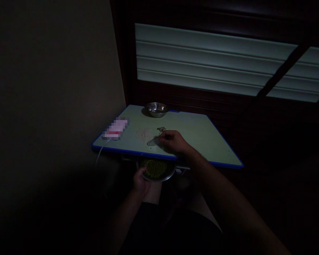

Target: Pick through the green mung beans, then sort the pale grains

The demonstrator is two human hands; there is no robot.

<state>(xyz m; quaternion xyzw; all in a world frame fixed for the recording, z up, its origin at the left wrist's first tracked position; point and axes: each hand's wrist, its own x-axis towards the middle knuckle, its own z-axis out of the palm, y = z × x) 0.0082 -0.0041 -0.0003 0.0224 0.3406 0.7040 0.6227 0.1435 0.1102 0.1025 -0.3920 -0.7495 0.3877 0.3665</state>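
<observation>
My right hand [173, 141] is closed on the handle of a spoon [152, 142], its tip down at the tabletop. The spoon lies by the near edge of a thin, spread pile of pale grains that look like rice [144, 134]. Just beyond my knuckles sits a small patch of dark green beans [161, 129]. Below the table's front edge, my left hand [141, 182] grips the left rim of a metal bowl [163, 180]. Small green beans [154, 167] fill the part of it that shows; the table edge hides its far side.
The pale folding table [202, 138] has a blue rim. A second metal bowl [156, 110] stands at its back edge. At the left lies a blurred-out phone [115, 128] with a white cable [99, 154]. A wall is on the left, and dark wood with pale slats stands behind.
</observation>
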